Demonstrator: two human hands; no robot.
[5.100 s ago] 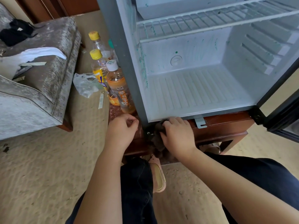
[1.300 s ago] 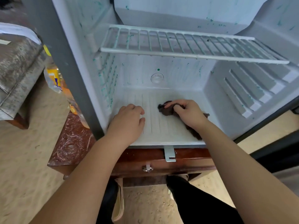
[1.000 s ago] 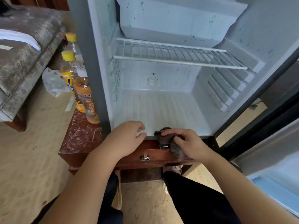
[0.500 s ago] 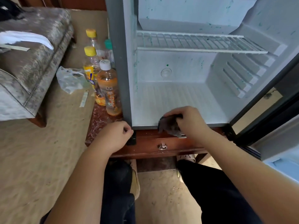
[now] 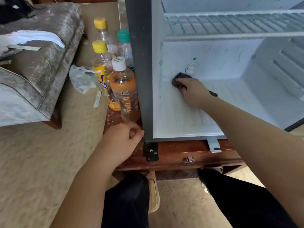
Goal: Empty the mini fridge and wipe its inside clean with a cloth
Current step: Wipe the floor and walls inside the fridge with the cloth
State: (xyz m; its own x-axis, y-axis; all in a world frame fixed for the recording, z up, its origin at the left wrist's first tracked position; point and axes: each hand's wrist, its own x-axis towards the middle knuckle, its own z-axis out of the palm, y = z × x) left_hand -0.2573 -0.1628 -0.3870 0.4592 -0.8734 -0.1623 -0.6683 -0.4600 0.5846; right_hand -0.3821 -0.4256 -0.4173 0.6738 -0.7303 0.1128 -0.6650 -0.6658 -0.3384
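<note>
Head view: right hand (image 5: 194, 92) presses crumpled dark cloth (image 5: 180, 78) on ribbed white fridge floor (image 5: 181, 119)

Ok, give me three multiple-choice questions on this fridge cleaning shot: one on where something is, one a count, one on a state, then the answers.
1. Where is the cloth?
A. on the wire shelf
B. on the fridge floor, near its back left corner
C. on the carpet

2. How many bottles stand outside the fridge, by its left side?
A. one
B. two
C. four

3. What is the left hand doing?
A. holding nothing, fingers loosely curled
B. gripping a bottle
C. holding the cloth

Answers:
1 B: the right hand presses the dark cloth down where the floor meets the back wall, at the left.
2 C: two yellow caps, one green and one white show there.
3 A: it sits by the fridge's front left corner with nothing in its grip.
</note>
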